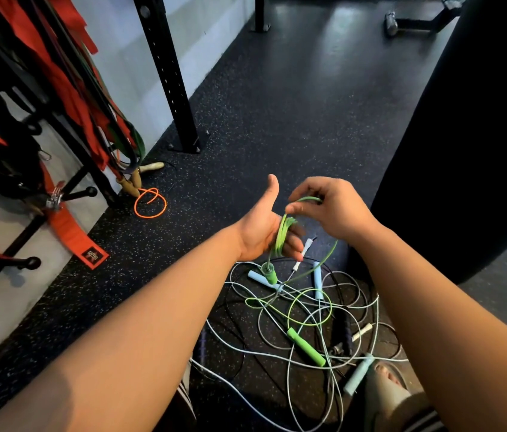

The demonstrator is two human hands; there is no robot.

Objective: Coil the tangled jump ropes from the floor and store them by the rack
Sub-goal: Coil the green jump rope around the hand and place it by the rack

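Left grip (261, 232), palm up with thumb raised, holds several wound turns of the green rope (282, 235) round its curled fingers. Right grip (330, 210) pinches the free run of the same rope between thumb and fingertips, just above the coil. One green handle (269, 273) hangs directly below the left grip. The second green handle (306, 347) lies on the floor (277, 120) inside the tangle, with a loose green loop beside it.

Step in hand, as judged: winding the green rope into a coil, partly done; no green rope is stored yet. The next move calls for the right grip to lay its loop over the left fingers, then draw up more slack.

Obstruction: the slack threads through pale rope strands, pale blue handles (359, 374) and a black handle (341, 328). Pulling hard is likely to drag these along or tighten the knot; the floor handle probably needs freeing first.

Surroundings: rack (165, 73) to the left, hung with red bands; an orange rope (151, 203) lies at its foot. A black punch bag (464, 135) stands right. The person's foot (391, 377) sits at the tangle's edge.
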